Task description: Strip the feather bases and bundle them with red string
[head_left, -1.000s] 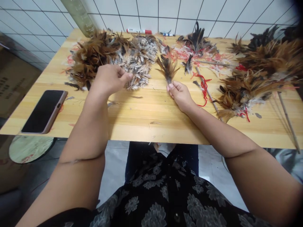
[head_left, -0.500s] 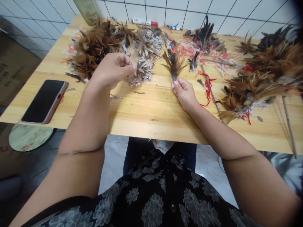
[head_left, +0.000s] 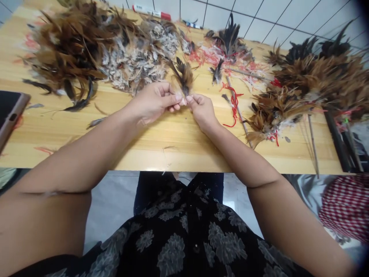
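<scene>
In front of me my right hand (head_left: 203, 111) pinches the base of a small bunch of brown and black feathers (head_left: 185, 77), tips pointing away from me. My left hand (head_left: 158, 100) is closed beside it, thumb and fingertips together on the quill end of a pale brown feather (head_left: 174, 81) at the bunch's left side. The two sets of fingertips almost meet. Just beyond my left hand lies a heap of loose brown feathers (head_left: 72, 46) with a pile of grey-white fluffy feathers (head_left: 135, 61) at its right.
A phone (head_left: 10, 111) lies at the left. Red string (head_left: 235, 102) and a thin stick (head_left: 239, 115) lie right of my hands. Bundled brown feathers (head_left: 314, 80) fill the right side. Red-capped (head_left: 152, 12) and blue (head_left: 192, 24) markers rest by the tiled wall.
My left hand has come from the feather heap to the bunch in my right hand, bringing a feather alongside it. The camera view has shifted, with more of the right side showing.
</scene>
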{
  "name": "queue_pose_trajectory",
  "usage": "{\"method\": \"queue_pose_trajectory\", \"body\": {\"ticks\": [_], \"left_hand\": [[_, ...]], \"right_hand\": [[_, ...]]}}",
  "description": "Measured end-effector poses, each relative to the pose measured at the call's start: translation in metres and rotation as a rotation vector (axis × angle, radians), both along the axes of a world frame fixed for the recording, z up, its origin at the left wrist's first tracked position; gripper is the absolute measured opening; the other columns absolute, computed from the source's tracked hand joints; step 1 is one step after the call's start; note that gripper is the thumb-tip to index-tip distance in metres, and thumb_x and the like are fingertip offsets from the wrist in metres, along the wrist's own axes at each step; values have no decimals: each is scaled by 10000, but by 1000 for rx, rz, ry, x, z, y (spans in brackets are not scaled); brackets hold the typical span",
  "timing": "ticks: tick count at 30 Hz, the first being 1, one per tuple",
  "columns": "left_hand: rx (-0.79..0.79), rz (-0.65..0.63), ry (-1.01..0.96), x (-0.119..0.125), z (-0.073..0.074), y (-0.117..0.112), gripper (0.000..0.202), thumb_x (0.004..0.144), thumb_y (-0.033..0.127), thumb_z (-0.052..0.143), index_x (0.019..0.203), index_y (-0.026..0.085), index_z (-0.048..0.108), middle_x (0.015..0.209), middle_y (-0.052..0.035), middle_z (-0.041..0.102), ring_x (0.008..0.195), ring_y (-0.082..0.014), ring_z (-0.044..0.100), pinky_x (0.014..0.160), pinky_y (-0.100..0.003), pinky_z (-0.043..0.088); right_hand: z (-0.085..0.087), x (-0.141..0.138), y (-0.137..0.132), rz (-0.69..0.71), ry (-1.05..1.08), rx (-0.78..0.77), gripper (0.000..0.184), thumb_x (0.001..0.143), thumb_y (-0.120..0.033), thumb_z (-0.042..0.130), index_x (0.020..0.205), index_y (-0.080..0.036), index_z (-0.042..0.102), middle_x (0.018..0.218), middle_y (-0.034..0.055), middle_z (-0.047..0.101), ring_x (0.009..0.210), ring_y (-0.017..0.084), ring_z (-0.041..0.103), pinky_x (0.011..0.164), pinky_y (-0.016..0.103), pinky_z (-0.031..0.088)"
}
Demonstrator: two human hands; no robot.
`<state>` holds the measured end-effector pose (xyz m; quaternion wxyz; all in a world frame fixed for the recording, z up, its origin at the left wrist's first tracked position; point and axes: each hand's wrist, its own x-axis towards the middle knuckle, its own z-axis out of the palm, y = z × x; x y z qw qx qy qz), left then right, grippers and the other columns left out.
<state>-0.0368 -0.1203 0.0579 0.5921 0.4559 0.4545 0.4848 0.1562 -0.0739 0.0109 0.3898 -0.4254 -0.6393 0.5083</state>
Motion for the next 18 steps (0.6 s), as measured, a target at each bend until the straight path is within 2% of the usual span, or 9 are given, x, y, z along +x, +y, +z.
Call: {"method": "queue_pose_trajectory", "body": {"ticks": [4, 9, 13, 18], "left_hand": [[70, 76, 73, 9, -8, 1, 325, 984, 247, 1067, 885, 252, 757, 822, -1, 773, 826, -213, 696, 791, -359, 545], [113, 67, 199, 4, -11, 3, 336, 992, 344, 1026, 956, 268, 701, 823, 18, 758, 1053, -269, 748, 925, -397, 549], [154, 81, 306, 0, -12, 4, 376, 991, 362, 1022, 946, 256, 664, 853, 12, 777, 1032, -269, 764, 933, -404, 565], [229, 101, 418, 0, -15, 4, 352, 986, 331, 991, 921, 255, 654, 895, -21, 814, 1028, -299, 813, 927, -420, 604]], "right_hand": [[3, -1, -1, 54, 5, -18, 571, 1122, -701, 834, 864, -201, 745, 861, 22, 754, 947, 189, 722, 991, 318, 611], [0, 1, 2, 103, -24, 0, 608, 1082, -776, 859, 896, -202, 786, 832, 19, 731, 865, 173, 653, 878, 304, 578], [-1, 4, 4, 132, -36, 10, 661, 1070, -838, 846, 933, -193, 805, 778, -5, 645, 807, 154, 571, 796, 292, 518], [-3, 4, 4, 184, -24, 47, 661, 1084, -828, 830, 883, -205, 733, 791, -18, 586, 844, 159, 575, 834, 301, 502]]}}
